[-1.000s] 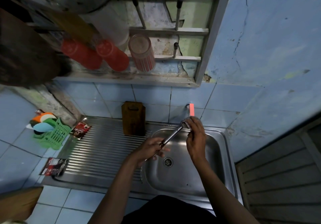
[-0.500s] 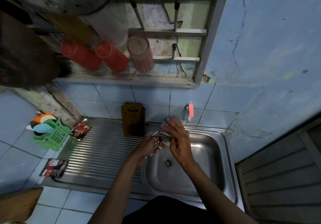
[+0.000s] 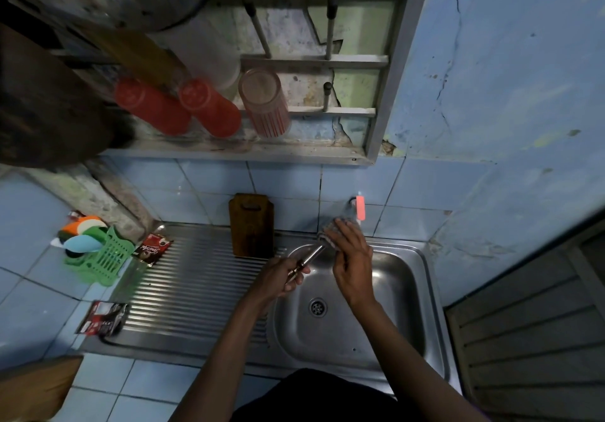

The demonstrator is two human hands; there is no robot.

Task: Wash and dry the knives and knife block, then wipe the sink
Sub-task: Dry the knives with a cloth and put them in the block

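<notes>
**Knife scrubbed over the sink**

Over the steel sink [image 3: 422,310], the left hand [image 3: 278,279] has its fingers curled round the handle of a knife [image 3: 309,256]. The knife's long axis runs from 7 o'clock to 1 o'clock, blade end pointing away toward the tap [image 3: 358,207]. The right hand [image 3: 352,262] grips a scrubbing pad [image 3: 330,230] over the blade. Beyond, at 11 o'clock, the wooden knife block [image 3: 251,225] stands upright against the tiles.

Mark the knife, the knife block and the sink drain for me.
knife [image 3: 309,255]: head view, on the metal shaft between the two hands.
knife block [image 3: 251,225]: head view, on its wooden front face.
drain [image 3: 317,307]: head view, on the strainer in the sink floor.
</notes>
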